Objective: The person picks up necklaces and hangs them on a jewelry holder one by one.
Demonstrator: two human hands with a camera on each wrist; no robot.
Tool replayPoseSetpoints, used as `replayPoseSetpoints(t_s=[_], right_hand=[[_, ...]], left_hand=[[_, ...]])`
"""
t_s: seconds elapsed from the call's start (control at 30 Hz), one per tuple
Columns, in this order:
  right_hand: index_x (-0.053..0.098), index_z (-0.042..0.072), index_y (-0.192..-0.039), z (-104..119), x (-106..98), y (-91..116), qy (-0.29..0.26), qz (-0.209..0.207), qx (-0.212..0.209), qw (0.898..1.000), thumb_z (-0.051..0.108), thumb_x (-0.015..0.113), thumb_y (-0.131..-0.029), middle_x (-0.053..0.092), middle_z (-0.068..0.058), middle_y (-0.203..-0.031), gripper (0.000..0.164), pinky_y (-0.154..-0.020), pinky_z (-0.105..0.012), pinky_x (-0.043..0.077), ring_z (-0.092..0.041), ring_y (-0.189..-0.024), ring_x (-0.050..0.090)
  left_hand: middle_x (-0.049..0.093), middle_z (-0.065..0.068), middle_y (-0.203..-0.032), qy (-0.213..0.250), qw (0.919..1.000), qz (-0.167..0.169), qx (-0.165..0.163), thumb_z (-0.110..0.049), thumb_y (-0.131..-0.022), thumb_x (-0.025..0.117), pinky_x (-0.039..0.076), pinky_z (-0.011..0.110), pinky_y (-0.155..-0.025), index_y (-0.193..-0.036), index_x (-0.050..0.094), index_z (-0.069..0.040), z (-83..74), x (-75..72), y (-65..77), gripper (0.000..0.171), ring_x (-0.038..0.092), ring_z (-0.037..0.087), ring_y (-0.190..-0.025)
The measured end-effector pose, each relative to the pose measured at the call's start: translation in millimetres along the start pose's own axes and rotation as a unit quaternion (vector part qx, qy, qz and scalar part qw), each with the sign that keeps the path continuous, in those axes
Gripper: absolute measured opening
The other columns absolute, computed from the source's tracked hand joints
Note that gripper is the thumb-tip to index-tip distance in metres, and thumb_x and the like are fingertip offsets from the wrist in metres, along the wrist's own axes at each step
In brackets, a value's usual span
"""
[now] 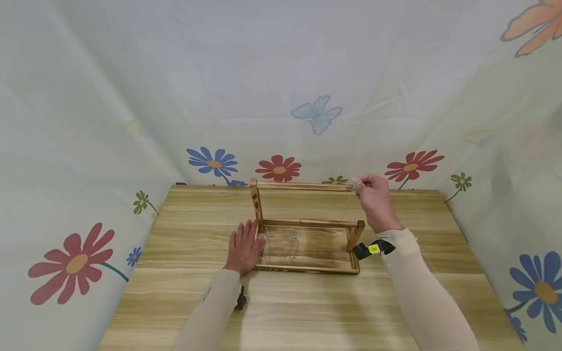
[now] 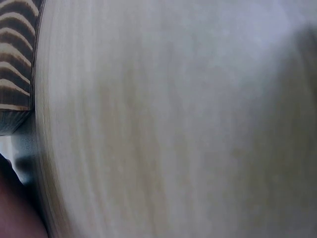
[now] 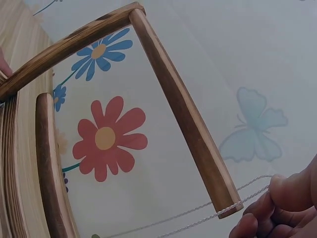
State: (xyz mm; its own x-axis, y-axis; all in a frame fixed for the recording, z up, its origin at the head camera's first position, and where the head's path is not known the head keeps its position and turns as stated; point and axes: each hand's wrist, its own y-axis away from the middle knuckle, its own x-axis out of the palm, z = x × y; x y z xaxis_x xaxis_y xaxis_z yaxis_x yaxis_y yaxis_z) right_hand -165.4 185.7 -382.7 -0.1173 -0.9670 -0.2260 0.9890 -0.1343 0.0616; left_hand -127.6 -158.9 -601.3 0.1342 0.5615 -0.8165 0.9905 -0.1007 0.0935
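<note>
A dark-streaked wooden jewellery stand (image 1: 307, 268) with a shallow tray base stands on the table. My left hand (image 1: 243, 247) rests against its left side, fingers extended. At the free right end of the upper bar (image 1: 303, 185), my right hand (image 1: 373, 197) pinches a thin silver chain necklace (image 3: 255, 194) between thumb and fingers. In the right wrist view the chain's loop passes around the bar's tip, its strands trailing down to the left. Two more fine chains (image 1: 293, 236) appear over the tray, toward its left half. The left wrist view catches mostly tabletop and a striped wooden corner (image 2: 15, 54).
A lower bar (image 1: 325, 223) runs above the tray, carried by a short post (image 1: 356, 236) on the right. The wood-grain table (image 1: 298, 312) meets a pale fabric backdrop (image 1: 246, 73) printed with flowers and a butterfly, behind and at both sides.
</note>
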Motion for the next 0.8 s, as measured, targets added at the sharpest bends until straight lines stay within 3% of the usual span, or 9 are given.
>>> replayPoseSetpoints(t_s=[0.47, 0.8], right_hand=[[0.062, -0.005, -0.101, 5.8, 11.9, 5.4, 0.023, -0.034, -0.018, 0.999, 0.014, 0.055, -0.109, 0.048, -0.002, -0.084, 0.022, -0.068, -0.028, 0.038, -0.014, -0.070, 0.041], [0.063, -0.005, -0.102, 8.9, 19.9, 9.0, 0.011, -0.014, -0.022, 1.000, 0.014, 0.054, -0.109, 0.048, -0.002, -0.082, 0.022, -0.070, -0.030, 0.038, -0.016, -0.073, 0.042]], left_hand=[[0.009, 0.013, -0.177, 0.012, 0.9999, 0.006, 0.002, -0.042, -0.115, 0.025, -0.005, 0.060, -0.130, -0.170, 0.011, -0.013, 3.4, 1.2, -2.4, 0.064, -0.001, 0.039, -0.165], [0.007, 0.011, -0.178, 0.010, 0.9999, 0.011, 0.002, -0.047, -0.114, 0.022, -0.006, 0.060, -0.130, -0.170, 0.009, -0.015, 4.9, 1.8, -2.1, 0.065, -0.003, 0.038, -0.165]])
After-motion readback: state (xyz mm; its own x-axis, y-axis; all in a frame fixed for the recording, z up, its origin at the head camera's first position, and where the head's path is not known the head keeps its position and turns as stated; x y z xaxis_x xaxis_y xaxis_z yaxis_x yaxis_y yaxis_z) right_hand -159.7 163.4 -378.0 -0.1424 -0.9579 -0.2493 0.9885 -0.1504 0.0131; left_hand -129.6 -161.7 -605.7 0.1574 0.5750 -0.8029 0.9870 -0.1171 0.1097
